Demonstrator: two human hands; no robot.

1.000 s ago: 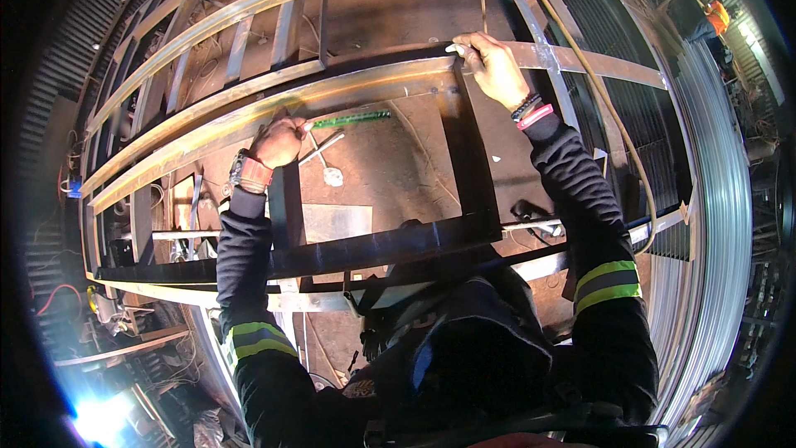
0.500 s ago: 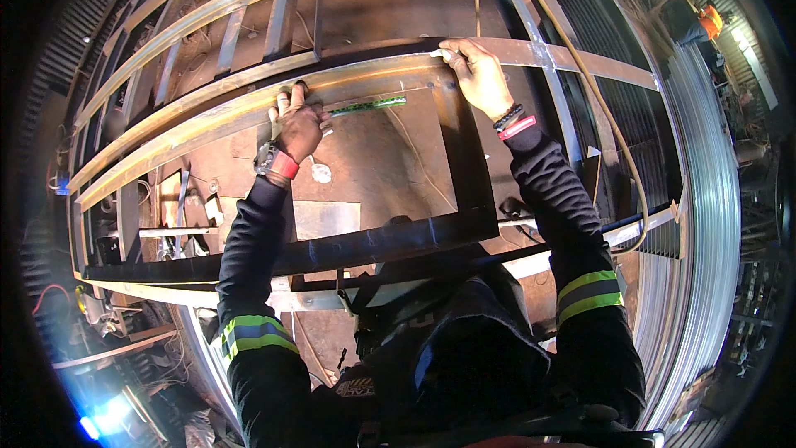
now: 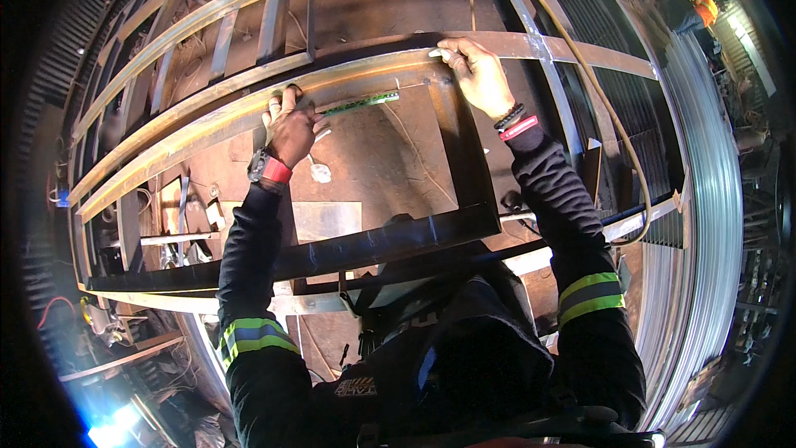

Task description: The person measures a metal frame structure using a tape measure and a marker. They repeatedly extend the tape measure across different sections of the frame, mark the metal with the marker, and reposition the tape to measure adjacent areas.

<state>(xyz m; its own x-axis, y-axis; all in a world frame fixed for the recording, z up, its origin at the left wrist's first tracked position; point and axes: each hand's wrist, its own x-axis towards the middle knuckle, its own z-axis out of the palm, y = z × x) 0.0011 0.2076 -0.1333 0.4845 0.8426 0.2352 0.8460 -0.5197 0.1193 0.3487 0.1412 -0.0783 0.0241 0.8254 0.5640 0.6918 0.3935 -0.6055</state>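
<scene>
Here, the left hand lies spread on a rust-streaked steel bar, its grip on the slim green strip alongside unclear, while the right hand pinches a whitish stub at the bar's right end.

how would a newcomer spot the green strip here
In the large steel frame, find the rust-streaked bar under the person's left hand. A thin, straight green strip juts rightward from beside that hand. Its bright green colour with dark marks sets it apart from the brown and grey bars around it.
</scene>
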